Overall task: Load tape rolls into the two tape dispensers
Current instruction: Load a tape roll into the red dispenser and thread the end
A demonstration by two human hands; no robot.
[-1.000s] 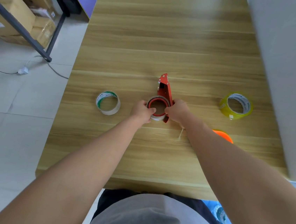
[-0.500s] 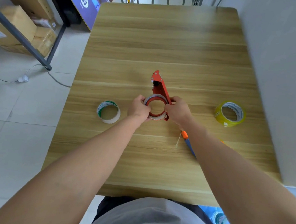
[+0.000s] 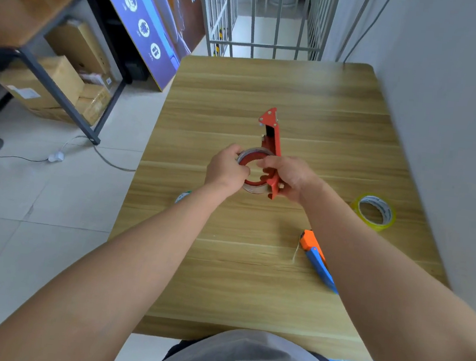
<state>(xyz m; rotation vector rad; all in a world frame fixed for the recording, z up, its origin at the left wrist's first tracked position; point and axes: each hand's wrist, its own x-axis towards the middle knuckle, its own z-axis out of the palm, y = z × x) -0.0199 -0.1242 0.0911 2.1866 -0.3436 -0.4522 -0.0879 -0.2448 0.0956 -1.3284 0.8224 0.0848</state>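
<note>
I see red dispenser (image 3: 272, 151) now lifted off table (image 3: 251, 270); left hand (image 3: 226, 168) grips roll (image 3: 251, 167), right hand (image 3: 288, 177) grips dispenser. Seating almost done.

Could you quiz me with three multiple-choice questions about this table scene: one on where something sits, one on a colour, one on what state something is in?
1. Where is the yellow tape roll?
A. On the table, to the right of the hands
B. On the floor
C. Inside the dispenser

2. What colour is the tape dispenser being held?
A. Green
B. Red
C. Black

3. What is the state of the clear tape roll at the dispenser?
A. Lying alone, untouched
B. Gripped by the left hand while the right hand holds the dispenser
C. Stacked on the yellow roll

Answers: 1 A, it lies flat on the wood near the wall. 2 B, its frame is plainly red. 3 B, both hands close around roll and dispenser.
</note>
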